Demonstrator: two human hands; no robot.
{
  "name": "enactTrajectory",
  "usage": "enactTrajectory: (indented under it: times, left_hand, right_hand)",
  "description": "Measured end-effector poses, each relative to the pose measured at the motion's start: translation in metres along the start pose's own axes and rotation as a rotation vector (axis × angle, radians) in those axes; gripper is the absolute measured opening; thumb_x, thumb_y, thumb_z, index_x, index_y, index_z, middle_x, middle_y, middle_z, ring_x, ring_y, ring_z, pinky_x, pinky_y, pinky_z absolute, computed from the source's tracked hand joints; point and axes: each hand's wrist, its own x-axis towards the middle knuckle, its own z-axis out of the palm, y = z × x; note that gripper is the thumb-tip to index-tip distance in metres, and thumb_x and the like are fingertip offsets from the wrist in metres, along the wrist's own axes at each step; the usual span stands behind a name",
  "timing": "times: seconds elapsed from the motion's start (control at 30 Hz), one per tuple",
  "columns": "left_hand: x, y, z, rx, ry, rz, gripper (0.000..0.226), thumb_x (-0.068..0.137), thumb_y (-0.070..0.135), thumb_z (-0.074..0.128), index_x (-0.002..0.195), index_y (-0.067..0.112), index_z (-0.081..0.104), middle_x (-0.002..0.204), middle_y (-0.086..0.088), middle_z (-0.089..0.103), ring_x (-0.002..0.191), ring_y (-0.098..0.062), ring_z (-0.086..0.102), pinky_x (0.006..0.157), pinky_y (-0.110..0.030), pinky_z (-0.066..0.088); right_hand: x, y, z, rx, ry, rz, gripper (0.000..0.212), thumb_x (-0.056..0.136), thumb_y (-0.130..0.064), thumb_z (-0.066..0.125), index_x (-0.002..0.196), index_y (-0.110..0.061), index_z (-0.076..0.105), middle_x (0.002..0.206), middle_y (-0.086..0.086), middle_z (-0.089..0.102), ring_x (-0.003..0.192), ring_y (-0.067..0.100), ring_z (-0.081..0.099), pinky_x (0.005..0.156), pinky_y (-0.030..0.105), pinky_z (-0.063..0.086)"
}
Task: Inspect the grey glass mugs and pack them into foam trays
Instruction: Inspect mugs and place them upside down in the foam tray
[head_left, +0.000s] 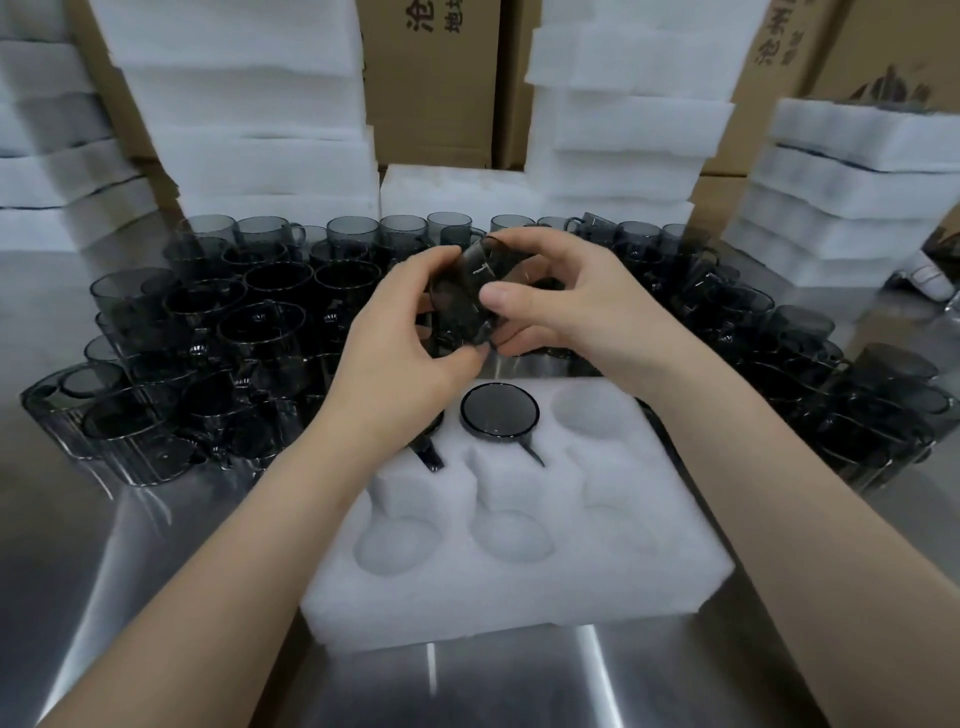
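Grey mug (462, 296) gripped by left hand (400, 338) and right hand (566, 306), handle hidden, far mugs (234, 322) blurred

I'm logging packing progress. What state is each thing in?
held mug: tilted, gripped by both hands.
left hand: grips the held mug.
right hand: grips the held mug.
foam tray: two pockets filled, four empty.
loose mugs: upright on the table, unpacked.

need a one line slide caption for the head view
Left hand and right hand hold a grey glass mug over a foam tray with a seated mug in its far row.
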Motion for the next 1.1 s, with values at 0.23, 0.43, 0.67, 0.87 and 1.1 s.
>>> enactTrajectory:
  times: [0.23, 0.43, 0.67, 0.87, 1.1]
  left_hand:
    - [0.002, -0.004, 0.003, 0.084, 0.009, 0.024, 0.082, 0.071, 0.027, 0.085, 0.143, 0.027, 0.046, 0.124, 0.018, 0.054, 0.112, 0.014, 0.049, 0.098, -0.003, 0.034]
    - [0.0, -0.002, 0.004, 0.093, -0.009, 0.101, 0.073, 0.066, 0.019, 0.087, 0.132, 0.03, 0.058, 0.111, 0.031, 0.057, 0.106, 0.02, 0.05, 0.09, 0.002, 0.033]
    - [0.004, -0.003, 0.001, -0.037, -0.039, 0.141, 0.072, 0.067, 0.015, 0.087, 0.131, 0.03, 0.057, 0.126, 0.015, 0.063, 0.119, 0.006, 0.054, 0.101, -0.012, 0.04]
    - [0.007, -0.007, -0.004, -0.232, -0.021, 0.105, 0.049, 0.075, 0.006, 0.08, 0.117, 0.027, 0.063, 0.103, 0.019, 0.07, 0.101, 0.006, 0.063, 0.084, -0.008, 0.045]
    - [0.003, -0.003, -0.001, -0.116, -0.019, 0.066, 0.038, 0.067, 0.032, 0.081, 0.097, 0.048, 0.064, 0.095, 0.016, 0.071, 0.097, -0.008, 0.066, 0.087, -0.026, 0.053]
  right_hand:
    - [-0.007, 0.016, 0.011, 0.019, 0.025, -0.012, 0.044, 0.071, -0.018, 0.08, 0.108, -0.023, 0.057, 0.115, 0.013, 0.059, 0.079, 0.026, 0.072, 0.067, 0.041, 0.06]
    - [-0.008, 0.015, 0.019, -0.091, 0.173, -0.024, 0.041, 0.075, -0.032, 0.082, 0.089, -0.016, 0.047, 0.086, 0.004, 0.063, 0.054, 0.015, 0.066, 0.045, 0.027, 0.05]
    - [-0.006, 0.014, 0.016, 0.231, 0.202, 0.093, 0.028, 0.095, -0.033, 0.062, 0.071, -0.022, 0.052, 0.086, 0.004, 0.068, 0.046, 0.02, 0.059, 0.039, 0.023, 0.043]
    - [-0.01, 0.014, 0.01, 0.48, -0.049, 0.086, 0.031, 0.087, -0.011, 0.061, 0.117, -0.009, 0.057, 0.093, 0.007, 0.067, 0.061, 0.019, 0.067, 0.055, 0.023, 0.054]
    - [-0.009, 0.016, 0.018, 0.064, 0.1, 0.015, 0.046, 0.065, -0.024, 0.083, 0.098, -0.016, 0.051, 0.086, 0.004, 0.065, 0.053, 0.018, 0.061, 0.047, 0.028, 0.048]
